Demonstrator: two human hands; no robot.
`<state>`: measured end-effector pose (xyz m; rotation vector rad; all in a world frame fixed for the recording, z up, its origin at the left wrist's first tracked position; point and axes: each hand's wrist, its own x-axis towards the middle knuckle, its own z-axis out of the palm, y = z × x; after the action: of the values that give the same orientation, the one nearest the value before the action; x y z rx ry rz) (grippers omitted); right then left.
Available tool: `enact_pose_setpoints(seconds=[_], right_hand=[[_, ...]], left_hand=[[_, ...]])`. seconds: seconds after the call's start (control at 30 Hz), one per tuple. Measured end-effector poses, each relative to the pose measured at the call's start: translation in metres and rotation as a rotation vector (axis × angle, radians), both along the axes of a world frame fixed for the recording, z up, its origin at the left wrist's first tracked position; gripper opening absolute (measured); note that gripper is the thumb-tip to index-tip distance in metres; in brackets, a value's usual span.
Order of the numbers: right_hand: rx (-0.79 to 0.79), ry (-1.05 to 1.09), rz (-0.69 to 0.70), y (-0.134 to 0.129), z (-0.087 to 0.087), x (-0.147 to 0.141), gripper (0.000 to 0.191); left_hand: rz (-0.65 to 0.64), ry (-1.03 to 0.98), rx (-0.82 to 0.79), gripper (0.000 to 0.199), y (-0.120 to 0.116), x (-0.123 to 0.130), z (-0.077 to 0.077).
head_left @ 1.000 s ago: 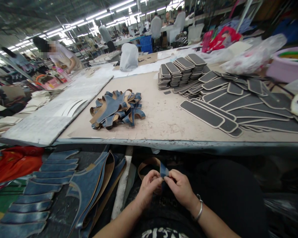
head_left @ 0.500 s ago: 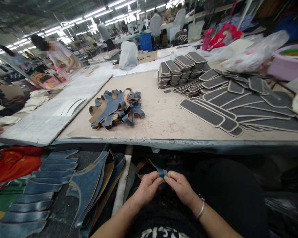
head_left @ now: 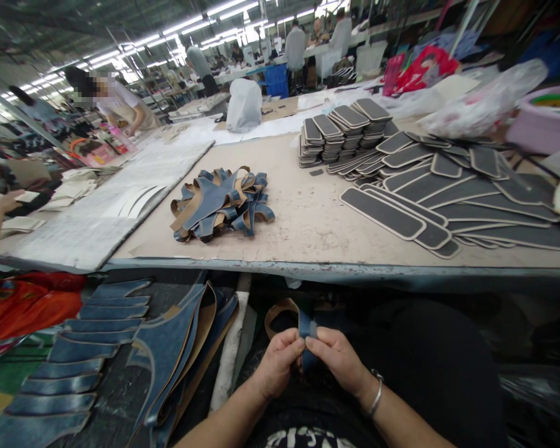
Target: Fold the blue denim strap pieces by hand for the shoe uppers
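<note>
A pile of blue denim pieces [head_left: 221, 203] is lying mid-table [head_left: 303, 218]. Grey padded strips [head_left: 448, 205] are being kept fanned out at right, with stacks of shorter grey pads [head_left: 343, 134] just behind. Long denim cutouts [head_left: 74, 361] are laid overlapping at lower left, beside red fabric [head_left: 23, 305]. A white bag [head_left: 243, 106] is standing further back.

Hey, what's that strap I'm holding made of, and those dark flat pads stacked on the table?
The strap, pinched between the left hand and right hand, looks like blue denim-look fabric or faux leather with a tan backing: its curled loop shows a brown inner face. The dark pads look like stiff board or foam, matte grey with paler rims; they lie flat and stack neatly.
</note>
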<state>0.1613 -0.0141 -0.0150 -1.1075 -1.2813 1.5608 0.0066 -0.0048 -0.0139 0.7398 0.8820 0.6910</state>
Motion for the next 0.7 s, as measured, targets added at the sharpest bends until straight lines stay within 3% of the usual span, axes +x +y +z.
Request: enact_pose_setpoints(seconds=[0.1, 0.23, 0.37, 0.53, 0.7], right_hand=[[-0.157, 0.172, 0.093, -0.002, -0.007, 0.001, 0.055], [-0.176, 0.287, 0.139, 0.001, -0.008, 0.012, 0.061], [-0.085, 0.102, 0.131, 0.007, 0.0, 0.018, 0.043], [0.19, -0.132, 0.054, 0.008, 0.01, 0.013, 0.03], [0.208, -0.158, -0.03, 0.005, 0.006, 0.007, 0.027]], left_hand=[[-0.027, 0.032, -0.006, 0.032, 0.004, -0.001, 0.007], [-0.123, 0.052, 0.024, 0.036, 0.011, -0.001, 0.018], [-0.115, 0.109, 0.037, 0.035, 0.014, 0.0, 0.018], [-0.149, 0.151, 0.107, 0.034, 0.014, -0.004, 0.01], [-0.193, 0.162, 0.126, 0.032, 0.015, -0.008, 0.013]])
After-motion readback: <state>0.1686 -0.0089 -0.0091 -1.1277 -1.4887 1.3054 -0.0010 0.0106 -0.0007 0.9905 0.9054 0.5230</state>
